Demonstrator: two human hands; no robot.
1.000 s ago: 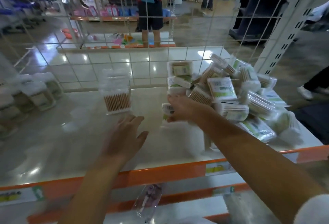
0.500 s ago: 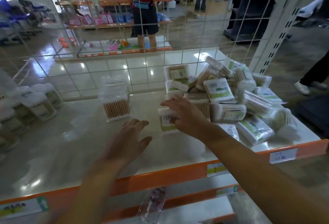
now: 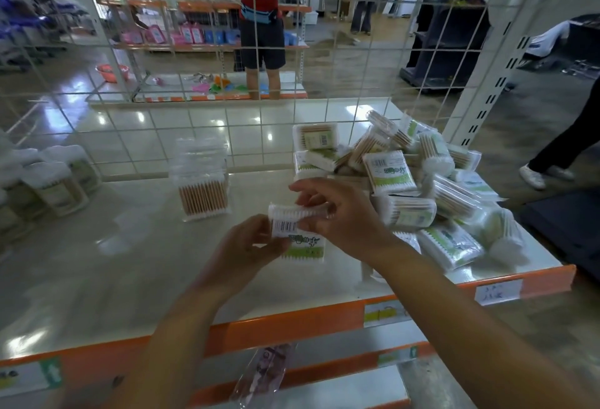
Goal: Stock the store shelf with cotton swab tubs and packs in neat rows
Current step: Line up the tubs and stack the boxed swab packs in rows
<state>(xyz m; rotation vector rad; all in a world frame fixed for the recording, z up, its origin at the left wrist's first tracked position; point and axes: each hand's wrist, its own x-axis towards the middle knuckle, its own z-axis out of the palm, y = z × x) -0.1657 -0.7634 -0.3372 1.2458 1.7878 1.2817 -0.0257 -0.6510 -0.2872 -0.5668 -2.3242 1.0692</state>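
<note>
Cotton swab pack (image 3: 297, 234) is hovering above the shelf (image 3: 97, 265) front; your left hand (image 3: 246, 249) and right hand (image 3: 341, 217) are pinching it, seemingly label-up.

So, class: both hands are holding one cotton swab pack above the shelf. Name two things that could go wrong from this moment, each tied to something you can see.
1. The flat clear green-labelled swab pack is only pinched by the left hand and right hand, so it might slip.
2. The loose heap of packs lies close behind the right hand; a careless pull back could topple some towards the orange shelf edge.
</note>
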